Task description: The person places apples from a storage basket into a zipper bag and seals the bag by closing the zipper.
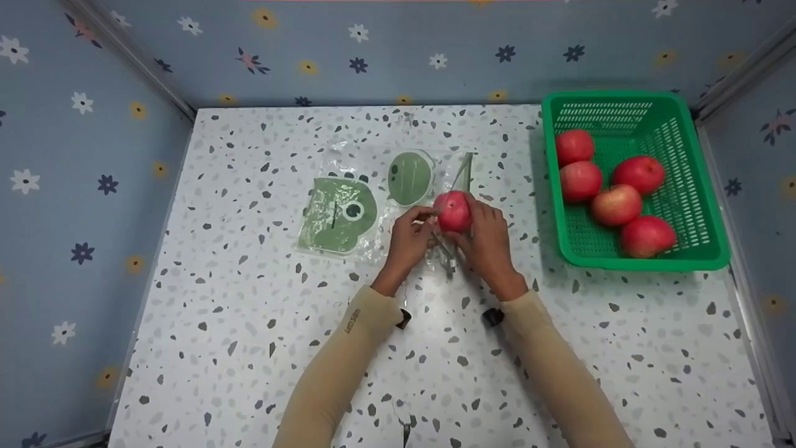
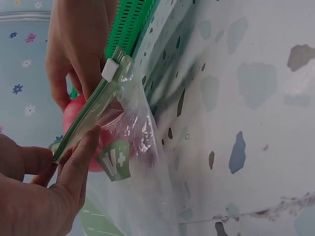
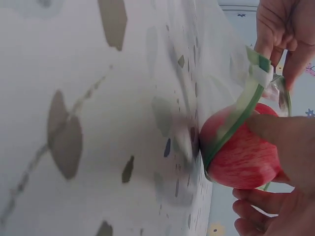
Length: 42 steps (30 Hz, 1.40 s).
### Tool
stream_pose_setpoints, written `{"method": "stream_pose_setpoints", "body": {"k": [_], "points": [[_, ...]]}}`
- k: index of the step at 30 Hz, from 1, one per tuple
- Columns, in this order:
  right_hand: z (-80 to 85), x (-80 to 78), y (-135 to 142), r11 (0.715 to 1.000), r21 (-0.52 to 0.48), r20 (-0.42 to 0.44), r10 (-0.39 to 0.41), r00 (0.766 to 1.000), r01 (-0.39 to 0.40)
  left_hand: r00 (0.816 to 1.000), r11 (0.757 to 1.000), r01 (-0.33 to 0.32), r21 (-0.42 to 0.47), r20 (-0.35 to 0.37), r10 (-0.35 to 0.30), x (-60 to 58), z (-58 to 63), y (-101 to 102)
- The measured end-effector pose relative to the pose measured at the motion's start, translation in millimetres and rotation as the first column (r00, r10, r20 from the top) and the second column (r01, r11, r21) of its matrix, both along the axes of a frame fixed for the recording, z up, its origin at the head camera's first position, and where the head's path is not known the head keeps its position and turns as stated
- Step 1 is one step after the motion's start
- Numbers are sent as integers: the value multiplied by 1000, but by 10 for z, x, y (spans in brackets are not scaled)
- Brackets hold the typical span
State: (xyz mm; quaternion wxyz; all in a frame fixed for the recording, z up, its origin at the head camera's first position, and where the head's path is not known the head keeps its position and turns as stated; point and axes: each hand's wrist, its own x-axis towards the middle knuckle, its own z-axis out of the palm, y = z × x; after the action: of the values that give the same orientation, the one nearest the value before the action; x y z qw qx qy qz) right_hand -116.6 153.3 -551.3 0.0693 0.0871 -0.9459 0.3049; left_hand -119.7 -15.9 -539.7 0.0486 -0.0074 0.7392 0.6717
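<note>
A clear zip bag [image 1: 339, 214] with green dinosaur prints lies flat on the speckled table, its mouth towards the right. A red apple [image 1: 453, 211] is at that mouth, partly inside the bag as the right wrist view shows. My right hand [image 1: 488, 239] grips the apple, with the thumb [image 3: 268, 127] on its near side and fingers beneath. My left hand [image 1: 410, 242] pinches the edge of the bag's mouth between thumb and fingers. A green zip strip [image 2: 81, 118] crosses the apple, with a white slider [image 2: 110, 70] at one end.
To the right stands a green plastic basket [image 1: 647, 264] holding several red apples [image 1: 638, 174]. Flower-patterned panels [image 1: 398, 56] border the table at the back and both sides. Black devices [image 1: 493, 317] are fixed at both wrists.
</note>
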Motion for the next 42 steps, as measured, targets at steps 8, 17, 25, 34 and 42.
{"method": "stream_pose_setpoints", "body": {"k": [8,17,25,34,42], "points": [[-61,-79,-113,997,-49,63,-55,997,58,1000,1000,13,-28,-9,-14,0,40,-5],[-62,-94,-119,998,37,43,-43,998,41,1000,998,19,-63,-22,-21,7,33,-34],[-86,-168,-183,997,67,-8,-39,999,40,999,1000,19,-21,31,-19,17,37,-22],[-103,-183,-142,991,109,32,-79,996,75,999,1000,20,-15,36,-20,16,24,-11],[91,8,119,996,71,-4,-56,998,56,999,999,28,-18,37,-27,13,18,1]]}}
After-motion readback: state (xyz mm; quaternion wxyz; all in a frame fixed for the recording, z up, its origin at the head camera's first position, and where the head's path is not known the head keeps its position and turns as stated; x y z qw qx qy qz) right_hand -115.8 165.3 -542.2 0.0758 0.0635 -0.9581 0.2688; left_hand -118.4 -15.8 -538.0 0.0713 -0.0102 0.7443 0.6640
